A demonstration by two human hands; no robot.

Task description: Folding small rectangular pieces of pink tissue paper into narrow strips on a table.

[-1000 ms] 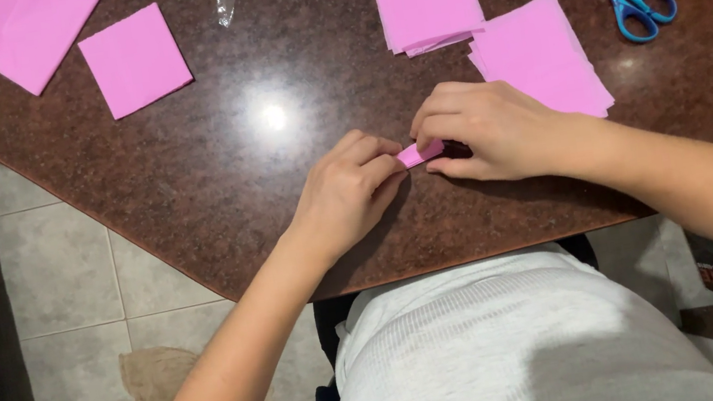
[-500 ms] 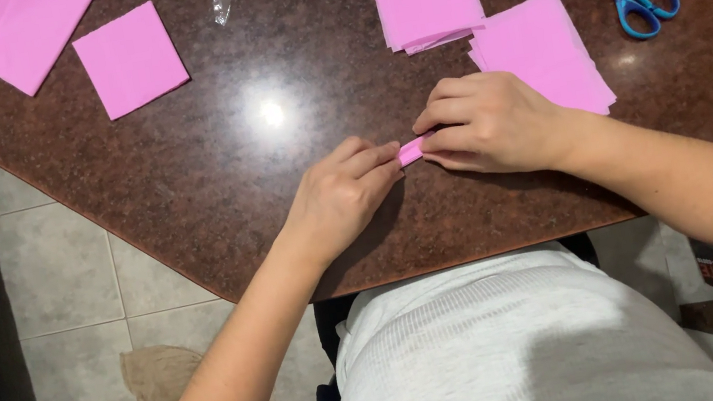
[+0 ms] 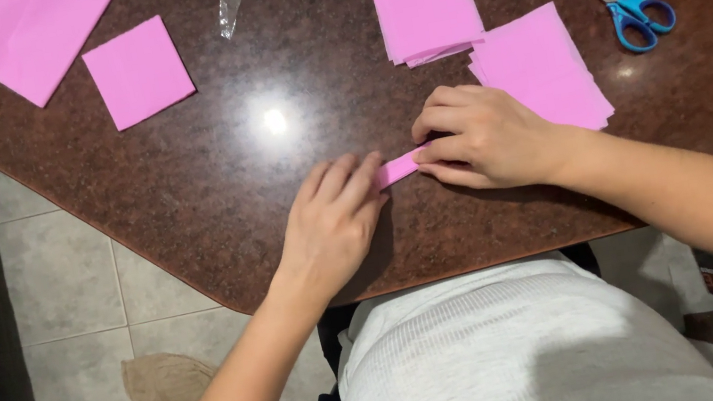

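Since a second ago my hands have drawn apart, and the folded pink paper strip (image 3: pixel 397 168) now shows longer between them, so I judge the fold is being pressed flat. It lies on the dark table (image 3: pixel 216 213). My left hand (image 3: pixel 332 223) lies flat, fingers on the strip's left end; my right hand (image 3: pixel 485 137) pinches its right end. Right of the strip sit pink paper squares (image 3: pixel 545 66), farther right blue-handled scissors (image 3: pixel 626 5).
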